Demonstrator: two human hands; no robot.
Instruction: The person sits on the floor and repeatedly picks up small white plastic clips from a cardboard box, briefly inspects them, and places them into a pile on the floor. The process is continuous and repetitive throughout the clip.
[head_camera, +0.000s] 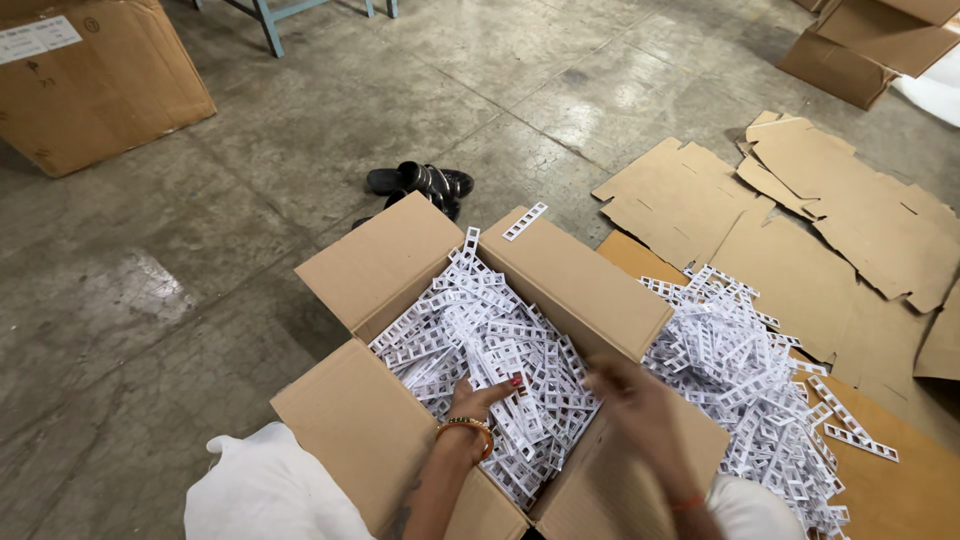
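An open cardboard box (385, 260) sits on the floor in front of me, filled with several white plastic ladder-shaped strips (470, 325). My left hand (478, 400), with bangles on the wrist, rests on the strips inside the box, fingers curled on them. My right hand (630, 395) is blurred by motion above the box's right flap, and I cannot tell whether it holds a strip. A loose pile of the same white strips (745, 370) lies on flat cardboard to the right of the box. One strip (525, 221) lies on the far flap.
Flattened cardboard sheets (830, 215) cover the floor at right. A large closed box (90, 80) stands at the far left, more boxes (870, 45) at the top right. Black sandals (420, 185) lie beyond the open box. A blue table leg (268, 25) stands at the back.
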